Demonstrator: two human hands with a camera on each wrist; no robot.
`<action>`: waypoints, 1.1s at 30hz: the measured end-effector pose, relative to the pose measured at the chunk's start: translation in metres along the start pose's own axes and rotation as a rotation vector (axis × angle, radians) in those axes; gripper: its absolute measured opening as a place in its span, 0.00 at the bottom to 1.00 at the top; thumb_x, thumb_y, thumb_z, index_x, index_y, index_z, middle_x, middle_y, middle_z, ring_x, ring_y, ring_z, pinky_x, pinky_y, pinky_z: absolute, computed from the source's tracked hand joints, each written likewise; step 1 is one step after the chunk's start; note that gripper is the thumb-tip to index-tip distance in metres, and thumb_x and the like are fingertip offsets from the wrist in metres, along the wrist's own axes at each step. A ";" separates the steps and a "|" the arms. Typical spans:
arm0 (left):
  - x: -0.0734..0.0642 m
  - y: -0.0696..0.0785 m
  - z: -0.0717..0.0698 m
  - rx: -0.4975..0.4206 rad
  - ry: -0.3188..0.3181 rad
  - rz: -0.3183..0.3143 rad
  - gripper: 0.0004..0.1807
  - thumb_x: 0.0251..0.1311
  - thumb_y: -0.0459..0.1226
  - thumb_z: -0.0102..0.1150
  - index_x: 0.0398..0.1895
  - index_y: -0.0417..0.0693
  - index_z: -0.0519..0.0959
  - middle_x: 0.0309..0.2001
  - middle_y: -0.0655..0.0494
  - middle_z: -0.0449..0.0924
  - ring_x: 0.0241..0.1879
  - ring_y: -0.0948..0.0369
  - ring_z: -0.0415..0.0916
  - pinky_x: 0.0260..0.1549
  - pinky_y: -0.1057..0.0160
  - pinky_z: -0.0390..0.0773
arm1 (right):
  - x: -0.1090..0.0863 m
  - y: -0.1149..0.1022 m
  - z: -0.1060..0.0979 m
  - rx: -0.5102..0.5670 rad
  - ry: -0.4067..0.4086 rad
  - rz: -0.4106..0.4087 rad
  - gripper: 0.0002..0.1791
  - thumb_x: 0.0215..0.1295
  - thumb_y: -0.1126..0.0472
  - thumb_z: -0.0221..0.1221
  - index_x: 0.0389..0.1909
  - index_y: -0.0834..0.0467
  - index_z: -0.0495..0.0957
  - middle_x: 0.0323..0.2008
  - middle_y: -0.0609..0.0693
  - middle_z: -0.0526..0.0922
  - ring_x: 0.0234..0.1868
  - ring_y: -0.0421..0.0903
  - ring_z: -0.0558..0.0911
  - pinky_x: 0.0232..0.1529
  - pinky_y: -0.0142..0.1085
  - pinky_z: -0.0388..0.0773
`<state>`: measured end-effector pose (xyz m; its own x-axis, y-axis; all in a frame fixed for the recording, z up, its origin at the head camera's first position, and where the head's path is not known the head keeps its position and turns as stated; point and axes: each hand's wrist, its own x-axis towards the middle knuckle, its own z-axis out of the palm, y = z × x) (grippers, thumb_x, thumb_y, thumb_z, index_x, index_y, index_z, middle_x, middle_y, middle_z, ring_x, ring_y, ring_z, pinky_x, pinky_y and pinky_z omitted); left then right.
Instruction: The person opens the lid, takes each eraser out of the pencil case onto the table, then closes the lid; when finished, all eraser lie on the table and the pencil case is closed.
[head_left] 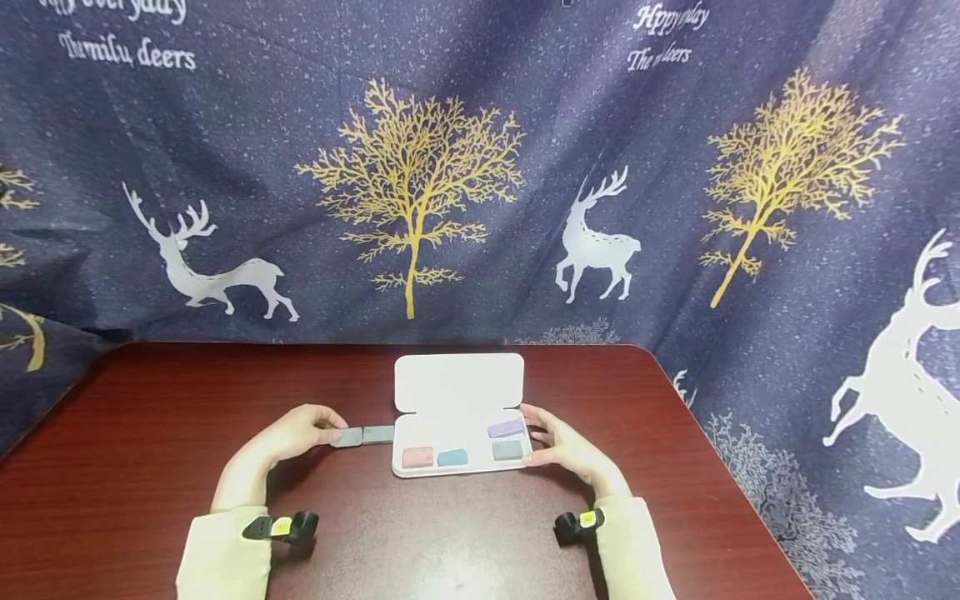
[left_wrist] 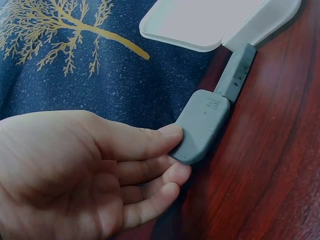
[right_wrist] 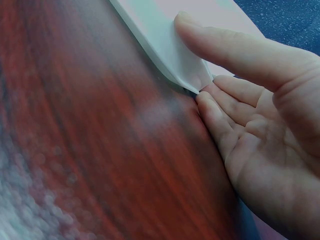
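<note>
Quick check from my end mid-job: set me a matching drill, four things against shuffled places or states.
1. Left hand
2. Right hand
3. Pink block
4. Purple block

A. Far right inside the white case
B. Pinches a grey block
C. Near left corner inside the case
D. Holds the case's right end

Pairs: 1-B, 2-D, 3-C, 4-A

The head view looks forward and down from farther off. Both wrist views sit close and share the white case (head_left: 457, 423), probably from opposite ends.
</note>
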<state>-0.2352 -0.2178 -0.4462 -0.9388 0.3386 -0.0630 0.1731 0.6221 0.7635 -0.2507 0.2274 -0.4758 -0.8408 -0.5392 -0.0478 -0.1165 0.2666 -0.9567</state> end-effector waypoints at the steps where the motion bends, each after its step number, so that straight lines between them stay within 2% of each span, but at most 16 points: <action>1: 0.000 0.000 0.000 0.005 0.000 0.001 0.09 0.57 0.29 0.59 0.38 0.30 0.80 0.31 0.49 0.81 0.33 0.60 0.71 0.35 0.60 0.71 | 0.000 0.000 0.000 -0.001 0.000 0.001 0.49 0.55 0.67 0.68 0.73 0.69 0.50 0.72 0.70 0.56 0.70 0.69 0.60 0.69 0.59 0.58; 6: 0.000 -0.002 0.000 0.045 0.007 0.005 0.08 0.58 0.30 0.60 0.38 0.31 0.81 0.33 0.48 0.82 0.35 0.60 0.74 0.37 0.59 0.74 | 0.001 0.002 0.000 -0.006 0.000 0.000 0.48 0.55 0.68 0.67 0.73 0.69 0.51 0.72 0.70 0.57 0.70 0.69 0.60 0.69 0.58 0.58; 9: 0.000 -0.002 0.001 0.044 0.011 0.005 0.09 0.57 0.30 0.61 0.39 0.32 0.81 0.33 0.49 0.82 0.34 0.60 0.73 0.35 0.60 0.74 | 0.001 0.002 0.000 -0.012 -0.002 -0.002 0.48 0.55 0.68 0.67 0.73 0.70 0.50 0.71 0.70 0.57 0.69 0.69 0.61 0.69 0.58 0.59; 15: 0.002 -0.004 0.001 0.004 0.008 0.033 0.14 0.49 0.29 0.67 0.40 0.31 0.79 0.33 0.48 0.80 0.31 0.60 0.74 0.32 0.60 0.74 | 0.001 0.002 0.000 -0.009 -0.006 -0.003 0.48 0.56 0.68 0.67 0.73 0.69 0.50 0.71 0.70 0.57 0.69 0.69 0.61 0.69 0.58 0.59; 22: 0.004 -0.006 0.003 0.029 0.027 0.026 0.19 0.41 0.27 0.72 0.40 0.34 0.79 0.34 0.47 0.80 0.32 0.59 0.73 0.30 0.62 0.75 | 0.000 0.001 0.000 0.000 -0.006 -0.001 0.48 0.56 0.68 0.67 0.73 0.70 0.50 0.71 0.70 0.57 0.69 0.69 0.61 0.69 0.58 0.59; 33: 0.006 -0.006 0.005 0.050 0.054 0.031 0.18 0.39 0.28 0.74 0.37 0.36 0.80 0.33 0.49 0.78 0.30 0.61 0.72 0.29 0.65 0.73 | 0.000 0.001 0.001 -0.002 -0.007 0.003 0.48 0.56 0.68 0.67 0.73 0.69 0.50 0.72 0.70 0.56 0.70 0.69 0.60 0.69 0.58 0.59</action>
<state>-0.2402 -0.2165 -0.4542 -0.9473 0.3205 -0.0041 0.2157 0.6469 0.7314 -0.2507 0.2271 -0.4769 -0.8376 -0.5437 -0.0523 -0.1153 0.2695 -0.9561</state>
